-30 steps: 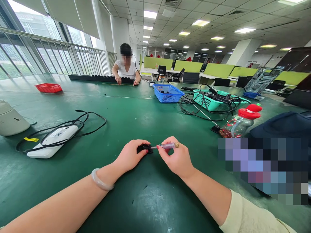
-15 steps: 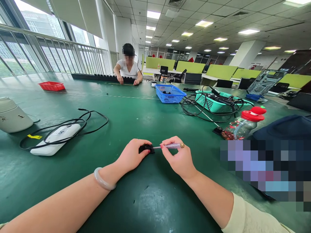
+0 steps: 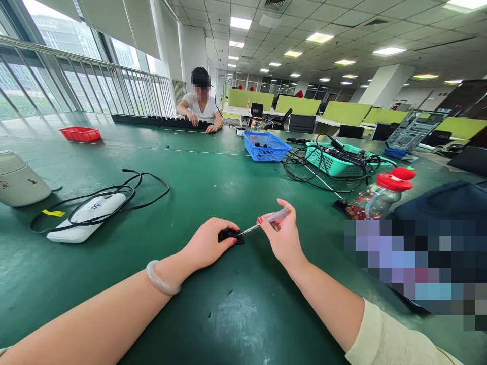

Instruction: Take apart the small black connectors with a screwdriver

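Note:
My left hand (image 3: 207, 242) rests on the green table (image 3: 182, 314), its thumb and fingers closed around a small black part (image 3: 229, 234). The part lies on the tabletop, and its exact kind is too small to make out. In my right hand (image 3: 286, 242) is a slim screwdriver (image 3: 276, 216) with a pale, see-through handle, gripped between thumb and fingers. The shaft slants down to the left, and its tip meets the black part beside my left fingertips.
To the left lie a white power bank (image 3: 89, 218) with a black cable and a pale jug (image 3: 21, 180). Beyond are a red tray (image 3: 80, 134), a blue basket (image 3: 266, 149) and a teal basket (image 3: 331, 165) with cables. A red-lidded jar (image 3: 384, 195) stands right. Someone (image 3: 201, 104) sits opposite.
My right hand has tipped the screwdriver steeper, raising its handle, with the tip still at the black part. My left hand stays almost where it was. The person opposite has shifted one hand.

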A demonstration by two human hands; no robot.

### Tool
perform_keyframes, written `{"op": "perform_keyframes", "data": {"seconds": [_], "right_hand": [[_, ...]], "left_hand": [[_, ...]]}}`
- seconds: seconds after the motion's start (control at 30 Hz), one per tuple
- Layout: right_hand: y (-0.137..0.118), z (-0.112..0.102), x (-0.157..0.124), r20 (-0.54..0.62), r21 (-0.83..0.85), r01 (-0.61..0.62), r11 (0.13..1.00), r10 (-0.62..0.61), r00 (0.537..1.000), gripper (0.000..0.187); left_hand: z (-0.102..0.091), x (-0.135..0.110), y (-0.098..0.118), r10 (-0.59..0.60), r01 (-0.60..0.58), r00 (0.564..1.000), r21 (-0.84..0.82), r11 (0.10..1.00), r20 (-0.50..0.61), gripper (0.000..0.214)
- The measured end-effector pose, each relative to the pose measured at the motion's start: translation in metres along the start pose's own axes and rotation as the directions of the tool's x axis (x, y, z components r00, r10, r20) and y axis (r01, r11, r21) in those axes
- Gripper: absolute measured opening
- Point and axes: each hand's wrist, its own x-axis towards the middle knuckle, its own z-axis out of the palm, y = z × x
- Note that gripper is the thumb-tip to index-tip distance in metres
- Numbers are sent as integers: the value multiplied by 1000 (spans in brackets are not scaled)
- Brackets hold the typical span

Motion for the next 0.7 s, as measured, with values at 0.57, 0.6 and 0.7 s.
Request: {"op": "perform_keyframes", "data": {"seconds": [0.57, 0.6, 0.7], "right_hand": [[-9, -1, -19, 210, 75, 559, 826, -561, 800, 48], [-8, -1, -19, 202, 62, 568, 821, -567, 798, 48], [-8, 0, -19, 180, 47, 580, 813, -578, 796, 50]], "left_hand": [[3, 0, -5, 85, -85, 996, -19, 996, 26, 21], [3, 0, -5, 88, -87, 996, -24, 996, 32, 21], [3, 0, -4, 87, -85, 995, -33, 996, 40, 21]]}}
